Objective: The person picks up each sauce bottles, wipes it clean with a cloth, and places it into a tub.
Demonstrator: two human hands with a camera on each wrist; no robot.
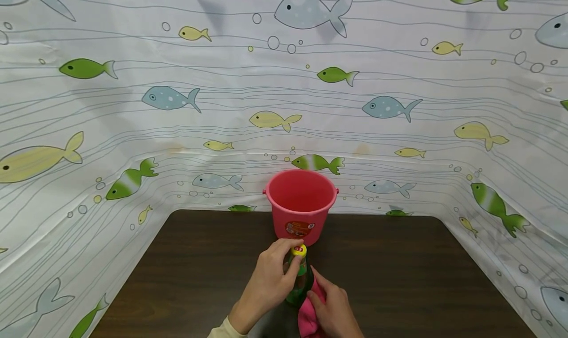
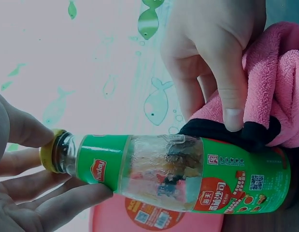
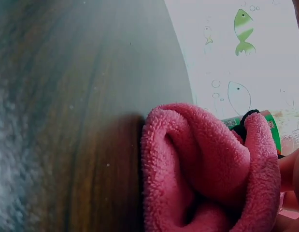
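Observation:
A glass sauce bottle (image 2: 151, 169) with green and red labels and a yellow cap (image 1: 300, 250) stands upright on the table. My left hand (image 1: 266, 283) holds it at the top, thumb and fingers around the cap and neck. A pink fleecy cloth (image 3: 197, 159) with black edging is gripped in my right hand (image 1: 336, 308), which holds it against the lower right side of the bottle. Part of the bottle's lower body is hidden behind the cloth in the right wrist view. Most of the right hand is out of that view.
A pink bucket (image 1: 306, 214) with a round sticker stands just behind the bottle. The dark wooden table (image 1: 399, 274) extends to both sides. A white sheet (image 1: 230, 61) printed with fish encloses the back and sides.

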